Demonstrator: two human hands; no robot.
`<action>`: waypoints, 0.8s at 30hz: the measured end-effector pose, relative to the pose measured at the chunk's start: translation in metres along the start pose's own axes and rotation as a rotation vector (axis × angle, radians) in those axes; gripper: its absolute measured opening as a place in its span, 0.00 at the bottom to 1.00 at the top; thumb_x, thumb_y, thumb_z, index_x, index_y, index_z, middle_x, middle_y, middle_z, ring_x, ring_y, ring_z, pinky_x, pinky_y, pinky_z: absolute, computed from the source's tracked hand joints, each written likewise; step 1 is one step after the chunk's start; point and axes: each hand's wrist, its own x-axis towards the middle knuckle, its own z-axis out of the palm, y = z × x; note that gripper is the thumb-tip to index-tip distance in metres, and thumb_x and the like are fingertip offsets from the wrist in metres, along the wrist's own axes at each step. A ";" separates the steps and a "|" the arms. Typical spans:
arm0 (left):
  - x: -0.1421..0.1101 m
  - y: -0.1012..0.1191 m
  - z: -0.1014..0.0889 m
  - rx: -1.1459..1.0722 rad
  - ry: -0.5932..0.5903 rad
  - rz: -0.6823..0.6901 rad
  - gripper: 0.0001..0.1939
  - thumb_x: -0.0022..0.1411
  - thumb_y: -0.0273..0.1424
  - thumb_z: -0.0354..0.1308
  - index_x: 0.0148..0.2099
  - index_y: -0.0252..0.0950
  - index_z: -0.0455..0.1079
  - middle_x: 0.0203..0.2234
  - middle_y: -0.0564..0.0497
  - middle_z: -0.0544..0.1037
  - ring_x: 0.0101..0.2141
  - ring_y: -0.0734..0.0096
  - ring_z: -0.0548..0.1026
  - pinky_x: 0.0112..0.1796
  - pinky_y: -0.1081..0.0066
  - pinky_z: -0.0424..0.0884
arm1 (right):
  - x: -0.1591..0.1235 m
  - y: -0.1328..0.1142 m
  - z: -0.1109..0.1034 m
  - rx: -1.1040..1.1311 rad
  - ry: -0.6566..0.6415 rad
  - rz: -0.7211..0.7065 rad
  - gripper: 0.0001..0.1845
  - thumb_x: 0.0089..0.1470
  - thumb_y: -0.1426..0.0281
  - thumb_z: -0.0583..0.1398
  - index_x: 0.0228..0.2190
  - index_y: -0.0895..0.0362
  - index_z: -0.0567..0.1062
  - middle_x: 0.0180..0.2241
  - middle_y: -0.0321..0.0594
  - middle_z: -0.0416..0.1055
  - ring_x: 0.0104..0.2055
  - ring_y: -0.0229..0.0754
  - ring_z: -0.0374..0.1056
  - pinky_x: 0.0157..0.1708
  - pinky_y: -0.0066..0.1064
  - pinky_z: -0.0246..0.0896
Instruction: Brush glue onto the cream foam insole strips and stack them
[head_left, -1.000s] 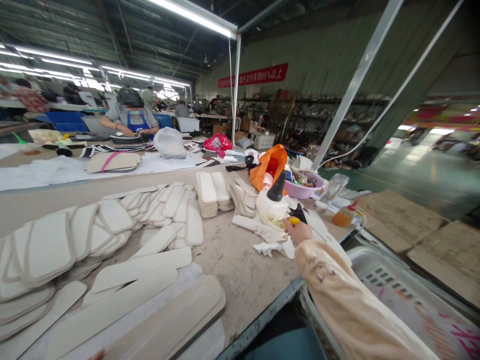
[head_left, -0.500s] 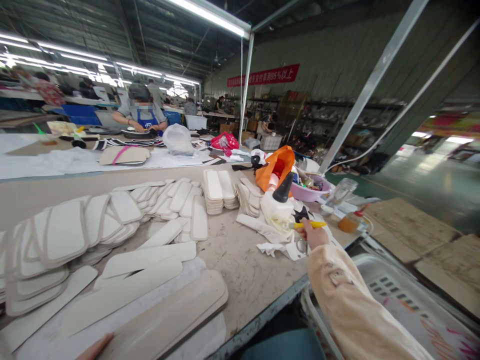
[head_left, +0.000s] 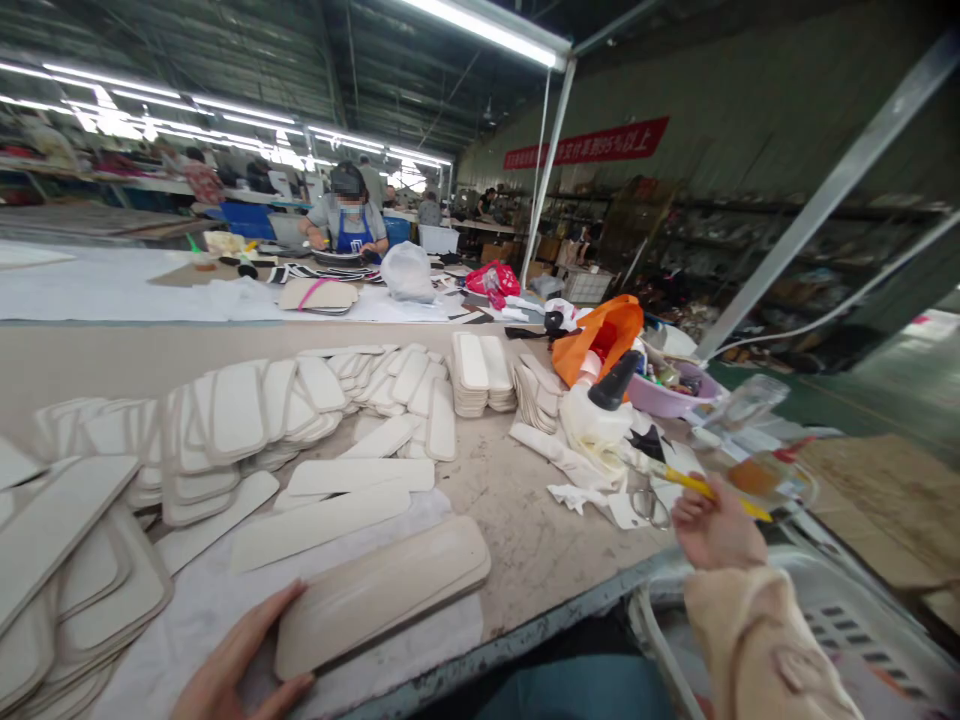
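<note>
In my right hand [head_left: 716, 520] is a yellow-handled brush [head_left: 686, 482], held closed near the handle's middle. The brush's pale tip points left, beside a glue-stained white container [head_left: 596, 425] with a black nozzle. My left hand [head_left: 244, 655] lies at the near-left end of a long beige panel [head_left: 382, 590]; its thumb and fingers are apart around that end. This panel rests on another rounded panel, over a white sheet [head_left: 457, 625]. Behind it lie pale flat strips [head_left: 322, 525]. A pair of scissors [head_left: 651, 507] sits by the container, partly covered.
Overlapping panels [head_left: 232, 410] spread over the table's left, with upright-edged stacks [head_left: 480, 375] farther back. A purple basin [head_left: 671, 395], orange bag [head_left: 600, 340] and amber bottle [head_left: 757, 475] stand right. A grey plastic basket [head_left: 817, 600] is below the table edge. A co-worker [head_left: 349, 220] sits opposite.
My right hand has drawn the brush right and toward me, away from the white container. My left hand has come further into view at the panel's end. The view has swung left.
</note>
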 end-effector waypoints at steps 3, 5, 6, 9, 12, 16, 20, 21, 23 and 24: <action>0.001 0.012 -0.007 -0.018 -0.003 -0.009 0.36 0.51 0.40 0.61 0.61 0.47 0.56 0.55 0.50 0.70 0.52 0.56 0.70 0.52 0.58 0.68 | -0.042 0.002 0.015 0.312 -0.136 0.201 0.11 0.53 0.67 0.57 0.22 0.55 0.64 0.14 0.25 0.49 0.13 0.28 0.47 0.11 0.17 0.51; 0.002 0.022 -0.012 -0.042 -0.015 -0.020 0.35 0.52 0.40 0.61 0.61 0.44 0.55 0.56 0.48 0.69 0.53 0.57 0.69 0.53 0.59 0.67 | -0.074 0.009 0.037 0.374 -0.211 0.261 0.13 0.55 0.68 0.57 0.21 0.55 0.63 0.15 0.25 0.48 0.13 0.27 0.47 0.12 0.16 0.52; 0.003 0.026 -0.014 -0.063 -0.027 -0.022 0.35 0.52 0.39 0.61 0.61 0.43 0.55 0.56 0.47 0.68 0.54 0.57 0.69 0.53 0.59 0.66 | -0.091 0.015 0.051 0.379 -0.248 0.298 0.12 0.55 0.68 0.57 0.21 0.55 0.63 0.15 0.25 0.47 0.13 0.27 0.46 0.12 0.15 0.52; 0.002 0.033 -0.019 -0.127 -0.078 -0.035 0.37 0.53 0.38 0.60 0.62 0.38 0.53 0.57 0.43 0.66 0.56 0.57 0.65 0.56 0.57 0.62 | -0.137 0.036 0.099 0.322 -0.340 0.410 0.09 0.55 0.65 0.58 0.26 0.56 0.68 0.14 0.25 0.47 0.13 0.27 0.45 0.12 0.15 0.49; 0.001 0.033 -0.021 -0.179 -0.106 -0.058 0.40 0.52 0.36 0.61 0.64 0.37 0.50 0.58 0.41 0.64 0.57 0.57 0.63 0.57 0.56 0.60 | -0.178 0.064 0.144 0.154 -0.418 0.425 0.11 0.54 0.60 0.59 0.31 0.56 0.71 0.13 0.26 0.54 0.14 0.28 0.48 0.13 0.18 0.49; -0.001 0.031 -0.021 -0.265 -0.102 -0.080 0.43 0.51 0.36 0.63 0.65 0.37 0.46 0.57 0.42 0.64 0.57 0.57 0.62 0.58 0.56 0.58 | -0.220 0.101 0.179 -0.098 -0.559 0.309 0.17 0.52 0.55 0.60 0.32 0.56 0.70 0.14 0.29 0.62 0.15 0.29 0.54 0.15 0.19 0.50; -0.002 0.032 -0.021 -0.329 -0.098 -0.085 0.47 0.49 0.35 0.64 0.66 0.38 0.43 0.57 0.42 0.65 0.57 0.55 0.63 0.57 0.54 0.58 | -0.244 0.123 0.197 -0.281 -0.698 0.221 0.19 0.53 0.53 0.58 0.32 0.57 0.69 0.16 0.31 0.66 0.16 0.31 0.57 0.16 0.21 0.53; -0.002 0.033 -0.022 -0.337 -0.098 -0.087 0.47 0.49 0.34 0.64 0.66 0.39 0.42 0.56 0.42 0.65 0.56 0.55 0.63 0.57 0.53 0.58 | -0.248 0.126 0.200 -0.303 -0.718 0.207 0.19 0.53 0.53 0.58 0.32 0.57 0.69 0.16 0.31 0.66 0.16 0.31 0.58 0.17 0.22 0.54; -0.001 0.034 -0.023 -0.350 -0.096 -0.092 0.48 0.49 0.33 0.64 0.66 0.39 0.42 0.56 0.42 0.65 0.56 0.55 0.63 0.57 0.53 0.59 | -0.254 0.131 0.206 -0.332 -0.747 0.188 0.19 0.54 0.52 0.57 0.33 0.57 0.68 0.16 0.31 0.66 0.16 0.32 0.58 0.17 0.22 0.55; -0.001 0.035 -0.023 -0.356 -0.096 -0.094 0.48 0.48 0.33 0.64 0.66 0.39 0.42 0.56 0.42 0.65 0.56 0.56 0.64 0.57 0.54 0.59 | -0.256 0.133 0.208 -0.344 -0.759 0.182 0.19 0.55 0.53 0.56 0.33 0.57 0.68 0.16 0.31 0.66 0.16 0.32 0.59 0.17 0.23 0.55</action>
